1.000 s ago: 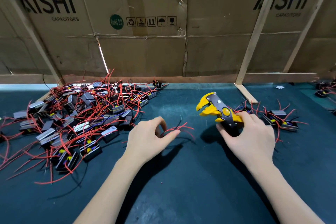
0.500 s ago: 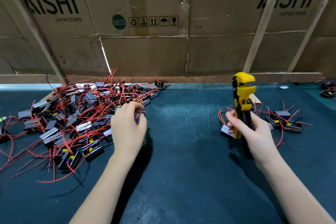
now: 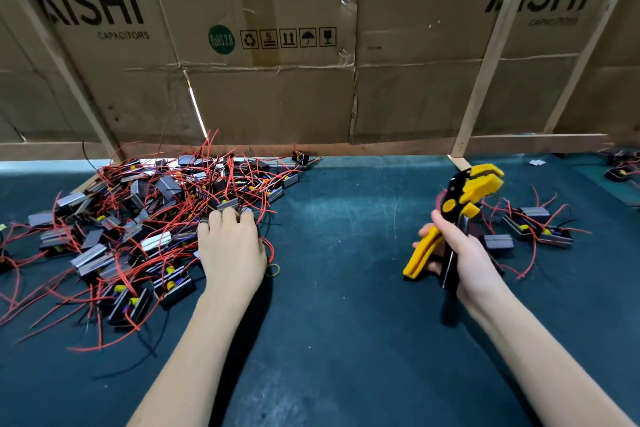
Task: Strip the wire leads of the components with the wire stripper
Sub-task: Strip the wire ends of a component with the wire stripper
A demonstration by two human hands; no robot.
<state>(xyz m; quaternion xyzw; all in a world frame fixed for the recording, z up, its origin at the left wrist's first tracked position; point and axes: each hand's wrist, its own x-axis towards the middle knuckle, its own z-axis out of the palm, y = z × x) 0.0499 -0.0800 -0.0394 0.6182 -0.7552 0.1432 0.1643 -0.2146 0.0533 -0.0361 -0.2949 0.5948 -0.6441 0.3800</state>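
Observation:
A heap of small black and silver components [image 3: 138, 218] with tangled red wire leads lies on the left of the dark green mat [image 3: 346, 305]. My left hand [image 3: 230, 253] lies palm down on the heap's right edge. Its fingers bend down among the wires and the fingertips are hidden, so a grip cannot be made out. My right hand [image 3: 464, 260] grips the handles of the yellow and black wire stripper [image 3: 460, 198] above the mat on the right. The stripper's jaws point up and to the right, with no wire in them.
A few components with red leads [image 3: 533, 222] lie just right of the stripper. A cardboard wall [image 3: 277, 97] with wooden struts [image 3: 485, 62] closes the back of the table. More parts [image 3: 620, 170] sit at the far right edge.
My left hand moved from mid-table to the heap and lowered onto its edge. My right hand swung the stripper from pointing left to upright, then tilted right; a component now lies by the right-hand group.

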